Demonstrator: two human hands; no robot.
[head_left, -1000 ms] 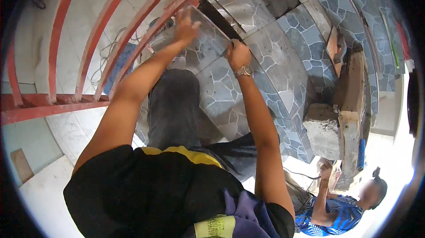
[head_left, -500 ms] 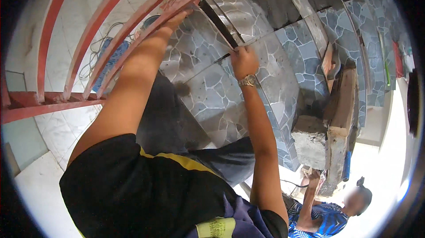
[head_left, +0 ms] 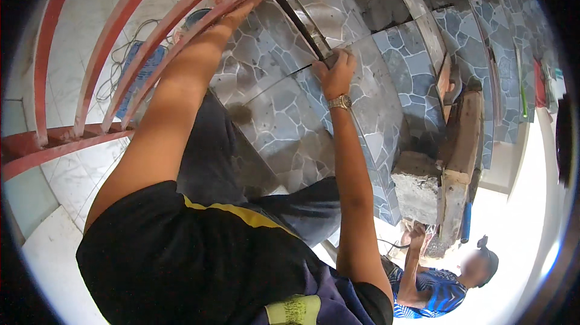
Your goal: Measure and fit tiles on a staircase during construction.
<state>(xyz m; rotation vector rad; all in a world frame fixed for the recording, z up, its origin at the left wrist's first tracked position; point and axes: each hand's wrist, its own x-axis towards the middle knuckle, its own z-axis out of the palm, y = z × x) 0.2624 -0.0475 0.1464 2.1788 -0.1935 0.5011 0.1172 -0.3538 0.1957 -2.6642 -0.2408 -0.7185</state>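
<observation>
A long, narrow bar (head_left: pixel 297 21) with a dark side and a lighter edge lies across grey stone-pattern tiles (head_left: pixel 275 107). At its near end is my right hand (head_left: pixel 338 75), a watch on its wrist; the thumb lies on one side of the bar and the bent fingers on the other. My left hand (head_left: pixel 244 12) reaches to the far end, beside a curved red railing (head_left: pixel 214 13). The railing covers part of that hand, so its grip on the bar cannot be made out.
At the right, a person (head_left: pixel 432 292) in a blue patterned shirt has a hand near a rough concrete block (head_left: pixel 417 189). Tiled steps (head_left: pixel 459 32) with bare grey mortar rise beyond. Left of the railing lie a blue cloth-like piece (head_left: pixel 140 71) and a loose cable (head_left: pixel 112 77).
My right hand has turned slightly at the bar's end, and its thumb now stands further from the fingers. The view has shifted a little; my left hand stays near the far end.
</observation>
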